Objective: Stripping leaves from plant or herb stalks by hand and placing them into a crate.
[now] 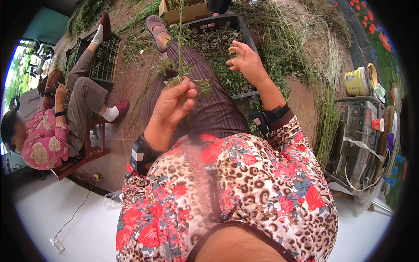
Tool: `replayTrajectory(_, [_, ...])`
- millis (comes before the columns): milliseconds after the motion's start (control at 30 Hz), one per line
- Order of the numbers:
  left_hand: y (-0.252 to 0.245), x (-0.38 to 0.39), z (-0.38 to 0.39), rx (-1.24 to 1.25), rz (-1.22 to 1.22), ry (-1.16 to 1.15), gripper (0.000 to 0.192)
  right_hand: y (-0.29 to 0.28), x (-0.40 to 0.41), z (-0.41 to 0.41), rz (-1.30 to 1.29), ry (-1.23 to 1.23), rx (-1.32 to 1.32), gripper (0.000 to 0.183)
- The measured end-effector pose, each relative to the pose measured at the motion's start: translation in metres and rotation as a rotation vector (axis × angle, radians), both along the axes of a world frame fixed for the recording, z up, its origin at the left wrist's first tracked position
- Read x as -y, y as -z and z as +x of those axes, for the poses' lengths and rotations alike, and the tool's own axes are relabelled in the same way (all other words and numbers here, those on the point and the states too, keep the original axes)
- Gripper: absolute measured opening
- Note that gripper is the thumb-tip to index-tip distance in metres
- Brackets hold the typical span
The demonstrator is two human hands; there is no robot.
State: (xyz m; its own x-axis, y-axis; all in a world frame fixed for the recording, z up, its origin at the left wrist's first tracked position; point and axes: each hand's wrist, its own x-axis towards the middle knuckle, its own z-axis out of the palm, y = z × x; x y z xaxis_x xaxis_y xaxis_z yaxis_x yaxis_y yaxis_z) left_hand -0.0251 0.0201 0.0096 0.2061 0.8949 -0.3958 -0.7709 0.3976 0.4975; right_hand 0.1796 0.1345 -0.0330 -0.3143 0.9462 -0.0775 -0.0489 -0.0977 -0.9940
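A green leafy plant stem (180, 42) stands upright in my left hand (173, 101), pinched between thumb and fingers above my lap. Some leaves (203, 86) hang out beside my fingertips. My right hand (245, 62) is raised over a black plastic crate (253, 42) with its fingers apart. Small bits cling near the fingertips, too small to make out. Inside the crate, darker withered leaves (216, 41) lie at the far end and fresh green leaves (229, 70) at the near end.
Long cut stalks (324, 108) cover the floor on the right. A cardboard box (186, 13) stands beyond the crate. At left, a person (45, 134) sits on a wooden chair (83, 154) beside another black crate (104, 60). A yellow bucket (356, 82) stands at right.
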Motion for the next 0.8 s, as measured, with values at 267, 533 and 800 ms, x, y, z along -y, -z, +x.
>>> replayTrajectory(267, [-0.001, -0.002, -0.001, 0.046, 0.008, 0.008, 0.007, -0.013, 0.008, -0.012, 0.172, 0.002, 0.183, 0.045])
replayTrajectory(533, [0.003, -0.001, -0.003, 0.058, 0.011, 0.008, 0.007, -0.001, -0.008, -0.008, 0.253, 0.157, 0.141, 0.033])
replayTrajectory(800, [0.002, 0.000, -0.003, 0.107, 0.017, 0.011, 0.008, 0.009, -0.017, -0.001, 0.423, 0.213, 0.346, 0.033])
